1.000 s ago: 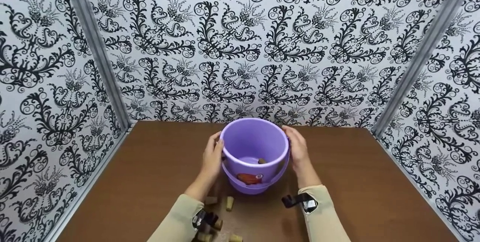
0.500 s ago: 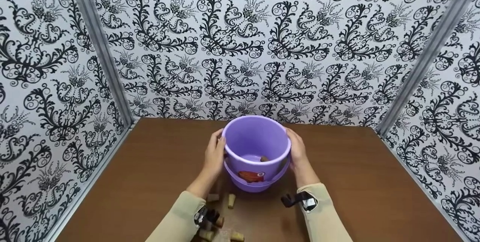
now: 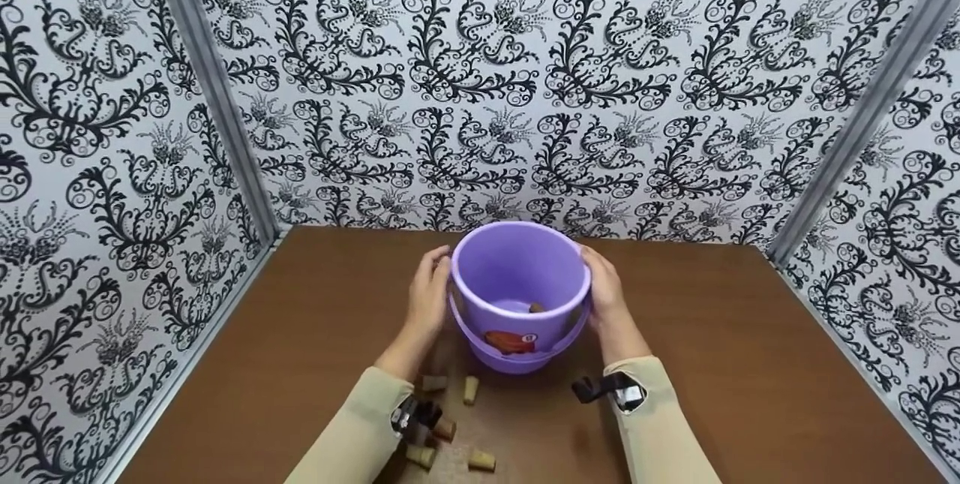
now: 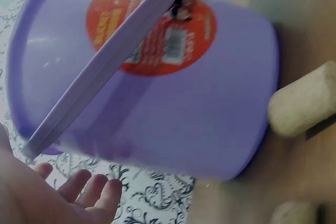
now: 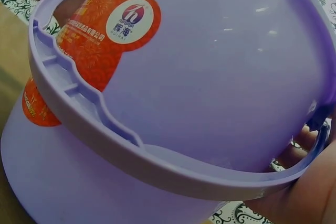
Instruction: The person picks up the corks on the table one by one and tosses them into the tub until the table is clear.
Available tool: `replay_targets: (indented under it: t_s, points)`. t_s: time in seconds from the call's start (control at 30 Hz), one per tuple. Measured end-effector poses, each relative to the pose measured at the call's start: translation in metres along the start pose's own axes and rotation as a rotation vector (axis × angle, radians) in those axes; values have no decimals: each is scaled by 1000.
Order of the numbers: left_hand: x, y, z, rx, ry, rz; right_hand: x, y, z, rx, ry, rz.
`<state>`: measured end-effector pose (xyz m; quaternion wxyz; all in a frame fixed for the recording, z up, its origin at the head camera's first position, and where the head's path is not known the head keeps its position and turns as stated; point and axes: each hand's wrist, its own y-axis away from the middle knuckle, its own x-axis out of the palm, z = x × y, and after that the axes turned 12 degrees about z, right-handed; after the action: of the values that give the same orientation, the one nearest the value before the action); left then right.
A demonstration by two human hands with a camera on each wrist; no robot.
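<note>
A purple bucket (image 3: 517, 341) with an orange-red label stands upright on the brown table, its handle hanging down in front. One brown cork-like stopper (image 3: 535, 308) shows inside, near the bottom. At the bucket's left side is my left hand (image 3: 430, 295); the left wrist view shows its fingers (image 4: 94, 190) loosely bent, with a gap to the wall. My right hand (image 3: 607, 290) holds the other side below the rim, its fingers (image 5: 291, 156) partly hidden behind the handle end (image 5: 320, 140).
Several tapered corks lie near the front: one cork (image 3: 470, 390) before the bucket, another cork (image 3: 481, 460) closer to me, and others by my left sleeve (image 3: 352, 424). Patterned walls (image 3: 510, 94) enclose the table (image 3: 720, 364) at the back and sides.
The whole head view has shifted slightly up and right, bucket and corks together. My left hand has eased a little away from the bucket's side, while my right hand keeps its place.
</note>
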<state>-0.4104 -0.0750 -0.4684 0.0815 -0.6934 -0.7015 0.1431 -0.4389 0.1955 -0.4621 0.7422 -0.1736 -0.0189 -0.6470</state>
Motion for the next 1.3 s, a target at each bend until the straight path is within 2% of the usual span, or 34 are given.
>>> replay_targets:
  t_s: [0.2,0.33,0.53,0.7,0.9,1.0,1.17,1.3]
  points:
    - [-18,-8,-18,-1,36,-31,-2,-4,3,-1,6,8]
    - [-23,-7,-25,-2,27,-41,-4,-6,3,11,-13,4]
    - [-37,7,-26,55,-73,-91,-5,-5,1,27,-27,8]
    - [-48,26,-29,89,-149,-56,-7,-4,0,26,-22,8]
    - [-52,55,-27,156,-245,28,-6,-3,-1,49,-27,3]
    - [-49,68,-25,180,-314,101,-6,-3,-1,61,-31,-5]
    - [-46,84,-25,261,-443,289,-4,-1,-2,68,-34,-5]
    - [-48,94,-28,294,-550,477,-1,0,-4,69,-43,-8]
